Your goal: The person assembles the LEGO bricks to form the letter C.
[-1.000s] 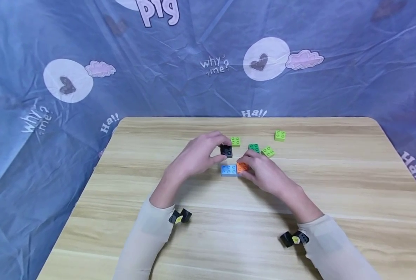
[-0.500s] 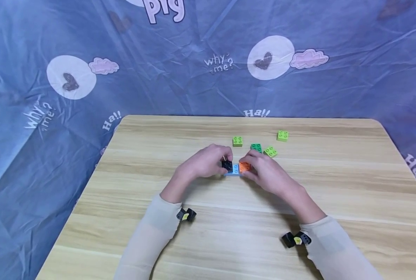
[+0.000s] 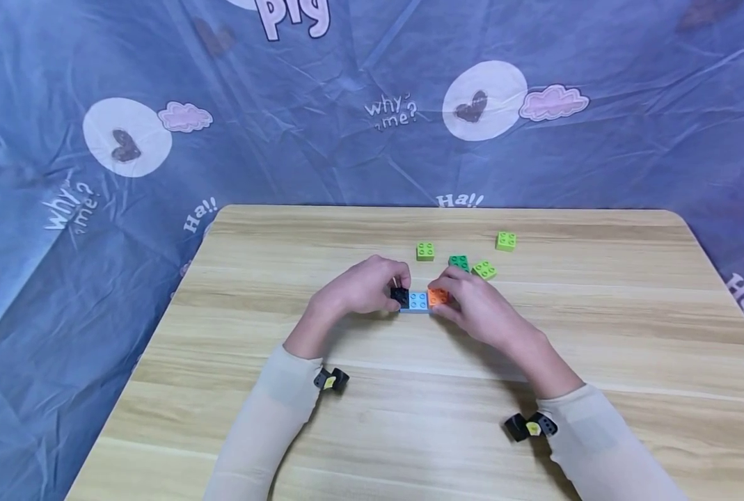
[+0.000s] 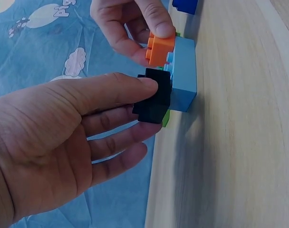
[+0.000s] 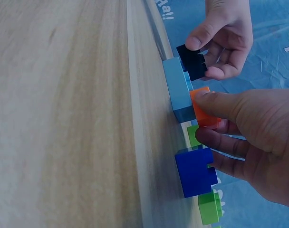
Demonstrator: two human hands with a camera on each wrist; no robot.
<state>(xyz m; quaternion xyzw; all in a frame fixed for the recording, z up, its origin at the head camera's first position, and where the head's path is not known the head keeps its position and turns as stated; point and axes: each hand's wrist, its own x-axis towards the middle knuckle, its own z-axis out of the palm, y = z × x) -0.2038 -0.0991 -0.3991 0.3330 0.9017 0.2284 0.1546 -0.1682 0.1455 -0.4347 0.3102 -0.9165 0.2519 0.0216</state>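
My left hand (image 3: 362,287) pinches a black brick (image 4: 154,95) between thumb and fingers at the left end of a light blue brick (image 3: 418,302). The black brick juts out past that end; whether its studs are engaged I cannot tell. On the light blue brick's right end sits an orange brick (image 5: 205,107), pinched by my right hand (image 3: 472,306). Bare studs show between the black and orange bricks in the head view. A dark blue brick (image 5: 196,172) stands close to my right fingers in the right wrist view; the hand hides it in the head view.
Behind the hands lie a green brick (image 3: 458,263) and lime bricks, one at back left (image 3: 425,251), one beside the green brick (image 3: 484,270) and one farther back right (image 3: 506,241). A printed blue cloth (image 3: 321,139) hangs beyond the wooden table's (image 3: 409,410) far edge.
My left hand has brought the black brick toward me to the light blue brick, then shifted it slightly left. My right hand stays on the orange brick.
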